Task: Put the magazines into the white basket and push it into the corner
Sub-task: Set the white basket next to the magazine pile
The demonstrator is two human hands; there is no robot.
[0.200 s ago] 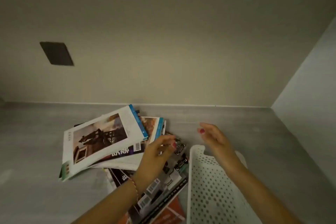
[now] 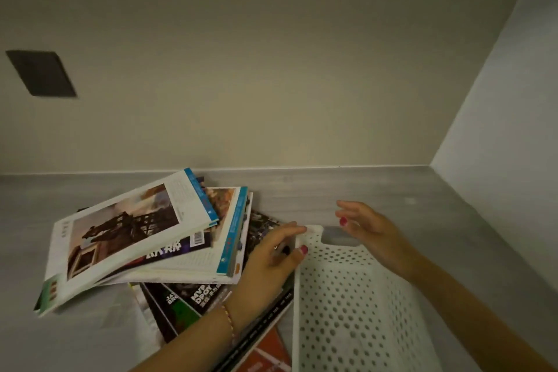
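A loose pile of magazines (image 2: 126, 232) lies on the grey surface at the left, topped by a white one with a dark photo. Darker covers (image 2: 193, 299) stick out underneath. The white perforated basket (image 2: 347, 296) stands to their right, empty as far as I can see. My left hand (image 2: 268, 260) lies over the pile's right edge, its forefinger and thumb pinching the basket's far left corner. My right hand (image 2: 371, 229) hovers just over the basket's far rim by the handle cut-out, fingers spread, holding nothing.
A beige back wall meets a pale side wall in the corner (image 2: 430, 164) at the far right, beyond the basket. Bare grey surface (image 2: 347, 187) lies between the basket and that corner. A dark square plate (image 2: 40, 72) sits on the back wall at left.
My left hand has shifted right from the magazines onto the basket's far left corner. My right hand has moved slightly right over the far rim. The view has swung right.
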